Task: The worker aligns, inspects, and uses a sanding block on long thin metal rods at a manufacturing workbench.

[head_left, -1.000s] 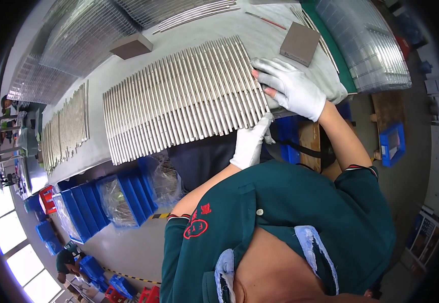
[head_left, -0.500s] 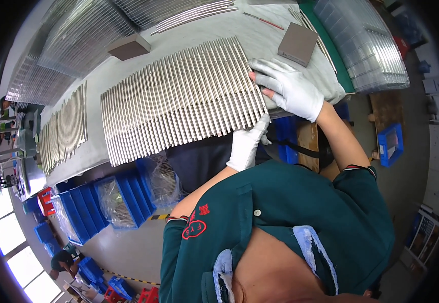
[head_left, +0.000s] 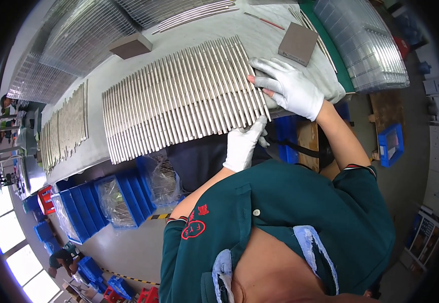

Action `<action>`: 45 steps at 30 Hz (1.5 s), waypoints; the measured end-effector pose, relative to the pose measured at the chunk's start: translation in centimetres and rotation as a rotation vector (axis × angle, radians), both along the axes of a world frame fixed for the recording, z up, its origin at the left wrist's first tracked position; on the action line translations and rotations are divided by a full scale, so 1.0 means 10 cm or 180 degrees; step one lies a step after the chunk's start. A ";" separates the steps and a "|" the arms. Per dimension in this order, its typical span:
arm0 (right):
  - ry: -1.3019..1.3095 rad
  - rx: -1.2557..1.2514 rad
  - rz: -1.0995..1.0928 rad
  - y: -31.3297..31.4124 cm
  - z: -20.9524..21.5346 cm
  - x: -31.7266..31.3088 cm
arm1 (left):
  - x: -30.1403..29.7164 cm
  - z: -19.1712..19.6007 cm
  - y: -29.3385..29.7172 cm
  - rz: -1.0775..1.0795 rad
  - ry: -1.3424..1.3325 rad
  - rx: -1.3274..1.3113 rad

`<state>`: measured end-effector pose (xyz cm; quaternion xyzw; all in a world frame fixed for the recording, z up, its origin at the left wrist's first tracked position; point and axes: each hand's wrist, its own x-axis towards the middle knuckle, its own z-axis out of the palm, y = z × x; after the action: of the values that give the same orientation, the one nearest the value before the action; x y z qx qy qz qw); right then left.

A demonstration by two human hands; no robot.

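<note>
A wide row of slim silver metal rods (head_left: 179, 93) lies side by side on the cloth-covered table in front of me. At its right end, my right hand (head_left: 292, 90), in a white glove with some fingertips bare, rests with spread fingers against the outermost rods. My left hand (head_left: 242, 147), also in a white glove, is at the near ends of the rods at the right corner. Its fingers are apart and stretched toward the rod ends; part of them is hidden from view.
Two brown blocks (head_left: 298, 44) (head_left: 131, 46) lie beyond the row. A smaller group of rods (head_left: 65, 126) is at the left. Clear plastic trays (head_left: 361, 45) stand at the far right, others at the far left. Blue crates (head_left: 80, 212) sit below the table's near edge.
My left hand has shifted slightly left and down along the near ends. The right hand stays nearly in place. The rods at the right end look slightly more spaced out.
</note>
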<state>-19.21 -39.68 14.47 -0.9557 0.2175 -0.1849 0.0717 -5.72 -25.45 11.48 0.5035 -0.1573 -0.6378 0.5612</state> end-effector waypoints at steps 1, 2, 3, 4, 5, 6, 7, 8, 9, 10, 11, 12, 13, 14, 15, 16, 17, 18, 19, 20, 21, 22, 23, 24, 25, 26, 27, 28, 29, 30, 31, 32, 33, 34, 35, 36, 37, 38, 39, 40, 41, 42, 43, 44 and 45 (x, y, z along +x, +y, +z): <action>-0.0001 -0.0003 0.0002 0.00 0.00 0.00 | 0.00 0.00 0.00 0.0002 -0.0001 -0.0003; -0.0008 0.0027 0.0001 0.00 -0.01 0.00 | 0.00 0.01 0.00 0.0028 -0.0070 0.0018; -0.0015 0.0057 0.0000 0.00 -0.01 0.00 | 0.01 0.01 0.00 0.0056 -0.0139 0.0038; -0.0016 0.0055 0.0008 0.00 -0.01 0.01 | 0.03 -0.01 0.00 0.0063 -0.0140 0.0036; -0.0008 0.0066 0.0002 0.00 -0.01 0.01 | 0.06 -0.04 -0.01 0.0085 0.0028 0.0000; 0.0000 0.0078 -0.0002 0.00 -0.01 0.01 | 0.08 -0.06 0.00 0.0109 0.0196 -0.0036; 0.0002 0.0077 0.0008 0.00 0.00 0.01 | 0.08 -0.08 0.00 0.0066 0.0128 -0.0109; 0.0023 0.0068 -0.0012 0.01 0.01 0.01 | 0.08 -0.06 0.00 0.0076 0.0131 -0.0110; 0.0044 0.0058 -0.0032 0.01 0.01 0.00 | 0.08 -0.05 0.01 -0.0011 0.0038 0.0017; 0.0048 0.0058 -0.0021 0.00 0.01 0.00 | 0.07 -0.03 0.01 -0.0097 -0.0055 0.0143; 0.0046 0.0037 -0.0020 0.00 0.00 0.00 | 0.06 0.01 0.02 -0.0062 -0.0102 0.0129; 0.0044 0.0016 -0.0019 0.00 0.00 -0.01 | 0.06 0.00 0.03 -0.0054 -0.0099 0.0128; 0.0047 0.0015 -0.0012 0.00 0.00 -0.01 | 0.08 -0.01 0.03 -0.0106 -0.0031 0.0156; 0.0072 0.0008 -0.0030 0.00 0.01 0.00 | 0.09 -0.02 0.03 -0.0159 0.0035 0.0184; 0.0097 0.0000 -0.0049 0.00 0.01 0.00 | 0.10 -0.02 0.04 -0.0154 0.0036 0.0183; 0.0098 -0.0002 -0.0045 0.00 0.01 0.00 | 0.10 -0.02 0.04 -0.0120 0.0038 0.0224; 0.0096 -0.0002 -0.0038 0.00 0.01 0.00 | 0.10 -0.02 0.04 -0.0087 0.0039 0.0265; 0.0094 -0.0002 -0.0031 0.00 0.01 0.00 | 0.10 -0.01 0.04 -0.0083 0.0040 0.0260; 0.0096 -0.0008 -0.0027 0.00 0.01 0.00 | 0.09 0.00 0.04 -0.0072 -0.0014 0.0268; 0.0105 -0.0011 -0.0028 -0.01 0.01 0.00 | 0.09 0.01 0.04 -0.0060 -0.0066 0.0275; 0.0114 -0.0015 -0.0029 -0.01 0.01 0.00 | 0.09 0.01 0.04 -0.0056 -0.0064 0.0269; 0.0116 -0.0021 -0.0023 -0.01 0.01 0.00 | 0.10 0.01 0.03 -0.0071 -0.0073 0.0250; 0.0120 0.0037 0.0002 -0.01 0.02 0.00 | 0.10 0.01 0.03 -0.0085 -0.0083 0.0233; 0.0122 0.0095 0.0030 -0.01 0.03 0.01 | 0.10 0.01 0.03 -0.0076 -0.0084 0.0228; 0.0121 0.0090 0.0041 -0.01 0.04 0.02 | 0.10 0.03 0.03 -0.0078 -0.0127 0.0178; 0.0014 0.0240 -0.0054 -0.01 0.07 0.03 | 0.10 0.04 0.03 -0.0078 -0.0172 0.0131; -0.0093 0.0390 -0.0146 -0.01 0.09 0.06 | 0.11 0.03 0.03 -0.0064 -0.0176 0.0129; -0.0098 0.0389 -0.0130 -0.03 0.13 0.11 | 0.12 0.02 0.02 0.0061 -0.0146 0.0087; -0.0147 0.0316 -0.0005 -0.05 0.18 0.18 | 0.12 0.00 0.02 0.0171 -0.0110 0.0049; -0.0201 0.0244 0.0121 -0.07 0.21 0.27 | 0.12 -0.02 0.03 0.0172 -0.0113 0.0053; -0.0007 0.0227 0.0147 -0.09 0.22 0.36 | 0.13 -0.04 0.03 0.0166 -0.0050 -0.0031; -0.0012 0.0223 0.0167 -0.14 0.19 0.45 | 0.15 -0.06 0.02 0.0179 0.0011 -0.0123; 0.0227 0.0150 0.0079 -0.17 0.11 0.53 | 0.14 -0.07 0.02 0.0204 0.0058 0.0007; 0.0467 0.0078 -0.0011 -0.20 0.06 0.57 | 0.13 -0.06 0.01 0.0206 0.0060 0.0004; 0.0497 0.0345 -0.0039 -0.21 0.04 0.59 | 0.13 -0.05 0.01 0.0192 0.0025 0.0033; 0.0498 0.0346 -0.0020 -0.23 0.00 0.59 | 0.12 -0.03 0.02 0.0175 -0.0009 0.0064; 0.0410 0.0197 0.0040 -0.25 -0.04 0.57 | 0.11 -0.01 0.03 0.0220 0.0001 0.0062; 0.0322 0.0055 0.0095 -0.26 -0.06 0.57 | 0.12 0.00 0.04 0.0231 0.0003 0.0070; 0.0282 -0.0002 0.0052 -0.24 -0.06 0.57 | 0.12 0.00 0.05 0.0140 -0.0085 0.0087; 0.0286 0.0007 0.0059 -0.24 -0.08 0.58 | 0.12 0.00 0.06 0.0046 -0.0172 0.0104; 0.0275 0.0003 0.0079 -0.26 -0.10 0.58 | 0.14 -0.01 0.05 -0.0013 -0.0220 0.0168; 0.0265 0.0000 0.0098 -0.27 -0.11 0.58 | 0.13 -0.02 0.05 -0.0013 -0.0217 0.0169; 0.0269 0.0001 0.0097 -0.27 -0.10 0.58 | 0.12 -0.01 0.06 0.0031 -0.0244 0.0148; 0.0284 0.0005 0.0091 -0.27 -0.10 0.58 | 0.12 0.01 0.06 0.0078 -0.0273 0.0129; 0.0299 0.0010 0.0086 -0.27 -0.09 0.58 | 0.12 0.03 0.05 0.0080 -0.0271 0.0131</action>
<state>-13.46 -42.38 13.52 -0.9661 0.2080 -0.1385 0.0653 -4.55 -24.91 11.78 0.5436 -0.1616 -0.6117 0.5515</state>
